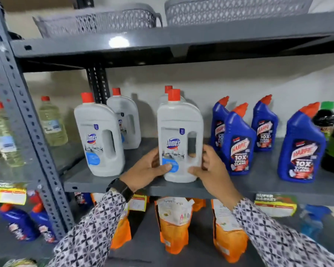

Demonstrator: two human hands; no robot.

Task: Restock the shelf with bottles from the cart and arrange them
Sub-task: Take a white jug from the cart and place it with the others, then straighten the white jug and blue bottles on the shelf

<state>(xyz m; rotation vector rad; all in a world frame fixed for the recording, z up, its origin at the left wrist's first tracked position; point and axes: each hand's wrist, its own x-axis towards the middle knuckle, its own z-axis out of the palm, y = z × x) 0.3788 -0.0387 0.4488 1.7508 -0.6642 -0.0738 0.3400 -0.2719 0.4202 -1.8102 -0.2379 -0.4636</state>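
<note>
A white Domex bottle (178, 132) with a red cap stands upright near the front edge of the grey middle shelf (143, 186). My left hand (147, 168) grips its lower left side, thumb on the blue label. My right hand (210, 166) holds its lower right side. Another white bottle (168, 89) stands directly behind it, mostly hidden. Two more Domex bottles (98, 139) stand to the left, one behind the other. The cart is out of view.
Several blue Harpic bottles (237, 141) stand right of the held bottle, then a dark green-capped bottle (332, 141). Pale yellow bottles (52, 122) fill the left bay behind the slotted upright (27, 120). Grey baskets (96, 22) sit above; orange pouches (174, 224) below.
</note>
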